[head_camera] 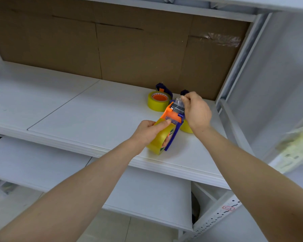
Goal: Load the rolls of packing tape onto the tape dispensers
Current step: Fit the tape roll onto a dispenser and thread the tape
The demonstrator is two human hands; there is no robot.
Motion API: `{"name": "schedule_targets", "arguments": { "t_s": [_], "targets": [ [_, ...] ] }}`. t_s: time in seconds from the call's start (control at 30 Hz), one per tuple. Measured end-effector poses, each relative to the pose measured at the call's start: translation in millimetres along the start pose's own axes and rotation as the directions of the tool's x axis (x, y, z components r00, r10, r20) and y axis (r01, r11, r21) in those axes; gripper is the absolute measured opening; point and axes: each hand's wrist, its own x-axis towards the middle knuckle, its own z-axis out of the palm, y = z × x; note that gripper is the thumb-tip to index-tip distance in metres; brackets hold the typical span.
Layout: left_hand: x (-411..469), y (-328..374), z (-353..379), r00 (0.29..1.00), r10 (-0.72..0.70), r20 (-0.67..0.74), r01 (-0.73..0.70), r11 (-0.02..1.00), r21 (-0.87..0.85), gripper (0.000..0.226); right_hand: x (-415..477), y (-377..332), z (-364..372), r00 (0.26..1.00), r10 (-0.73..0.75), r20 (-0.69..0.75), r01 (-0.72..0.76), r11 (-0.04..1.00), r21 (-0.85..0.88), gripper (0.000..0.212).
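Threading the tape end [178,102] through the dispenser [172,117]
The left hand [148,131] clamps the yellow roll [160,139] seated in the dispenser at the shelf [77,109] front; the right hand [197,110] pinches the clear tape end, seemingly over the roller. Next, draw it taut onto the blade

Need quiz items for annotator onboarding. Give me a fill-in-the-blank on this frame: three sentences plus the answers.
1. The left hand grips a tape roll whose colour is ____.
2. The right hand pinches the clear tape end drawn up from the held dispenser, whose side frame is ____.
3. Counting the rear roll and the half-hidden roll by the right wrist, ____ rolls are in view.

Missing words: yellow; blue; three.
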Motion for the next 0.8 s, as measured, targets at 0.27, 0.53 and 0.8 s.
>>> {"name": "schedule_targets", "arguments": {
  "t_s": [0.27,0.53,0.8],
  "targets": [
    [4.3,-4.2,-5.8,1.0,-0.024,-0.001,0.024,1.0,-0.014,0.013,0.5,-4.5,-2.0,0.992,-0.125,-0.033,0.121,0.986,-0.115,0.033],
    [8.3,-12.0,-4.7,0.989,-0.002,-0.15,0.016,0.996,0.092,0.041,16.5,-4.1,-11.6,0.989,-0.129,-0.067,0.119,0.984,-0.133,0.033],
    [4.2,-19.0,-10.7,0.992,-0.041,-0.117,0.042,0.999,0.009,0.017,16.3,11.8,-0.4,0.996,0.051,0.074,-0.055,0.997,0.056,0.033]
  ]
}}
